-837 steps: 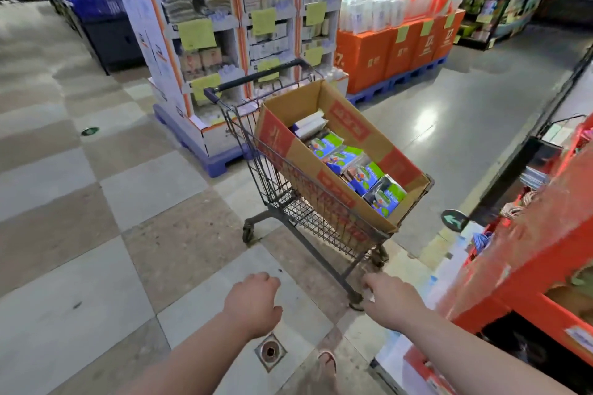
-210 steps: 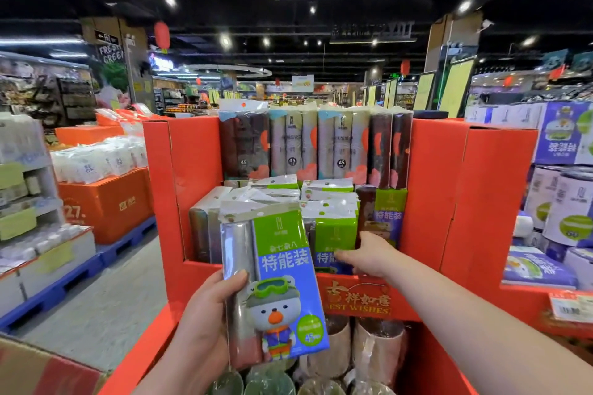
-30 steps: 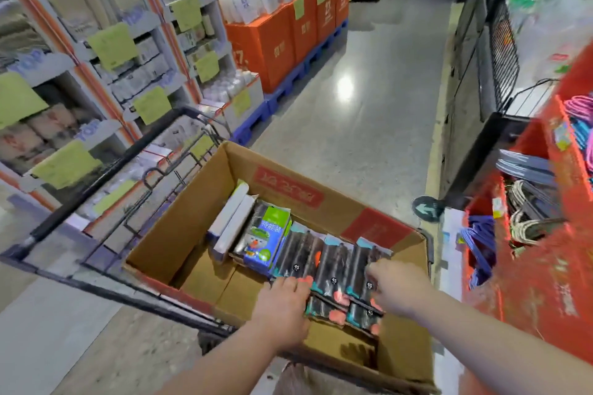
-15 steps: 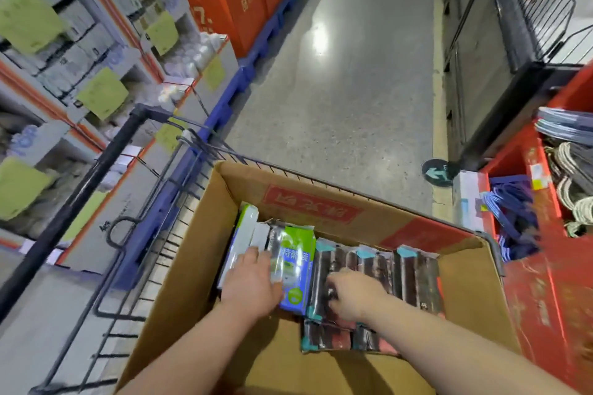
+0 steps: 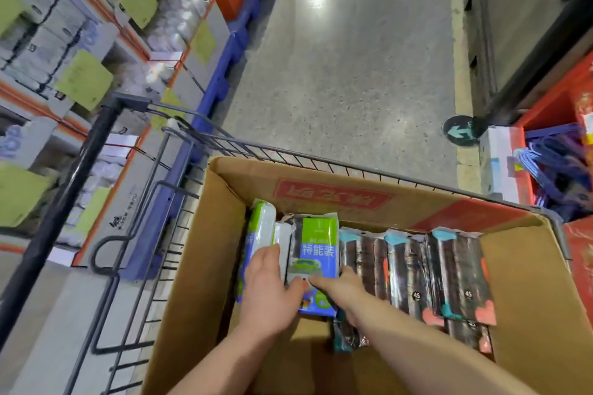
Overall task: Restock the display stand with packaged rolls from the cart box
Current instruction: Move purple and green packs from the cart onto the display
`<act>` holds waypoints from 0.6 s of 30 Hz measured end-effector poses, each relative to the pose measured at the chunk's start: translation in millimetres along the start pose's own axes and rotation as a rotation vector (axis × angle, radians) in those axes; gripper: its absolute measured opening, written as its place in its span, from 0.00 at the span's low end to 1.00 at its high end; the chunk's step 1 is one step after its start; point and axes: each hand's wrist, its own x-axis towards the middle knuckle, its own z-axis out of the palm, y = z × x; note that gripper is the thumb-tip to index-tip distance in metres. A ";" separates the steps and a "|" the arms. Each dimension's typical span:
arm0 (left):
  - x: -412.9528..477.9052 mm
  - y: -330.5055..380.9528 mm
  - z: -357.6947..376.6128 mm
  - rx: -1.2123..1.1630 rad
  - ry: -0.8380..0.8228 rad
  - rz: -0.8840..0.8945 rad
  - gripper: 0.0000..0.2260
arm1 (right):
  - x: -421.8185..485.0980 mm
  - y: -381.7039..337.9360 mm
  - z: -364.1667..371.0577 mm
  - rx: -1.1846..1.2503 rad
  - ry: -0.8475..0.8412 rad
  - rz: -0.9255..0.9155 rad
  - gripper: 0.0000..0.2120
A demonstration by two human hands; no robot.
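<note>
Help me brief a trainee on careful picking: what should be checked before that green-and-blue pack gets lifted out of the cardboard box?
1. Both hands on the pack: ok. The left hand and right hand touch the lower end of the green-and-blue pack.
2. Firm grip: cannot tell. Any hold under the pack is hidden.
3. Pack free of neighbours: not ok. Dark packs lie close along its right side and white-edged packs along its left.
4. Way up clear: ok. The cardboard box is open on top.
5. Cart steady: cannot tell. Its wheels are out of view.
</note>
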 end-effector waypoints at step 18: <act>71.3 -17.9 4.0 -0.179 0.012 -0.477 0.24 | -49.9 37.4 -125.6 0.212 0.199 -0.057 0.11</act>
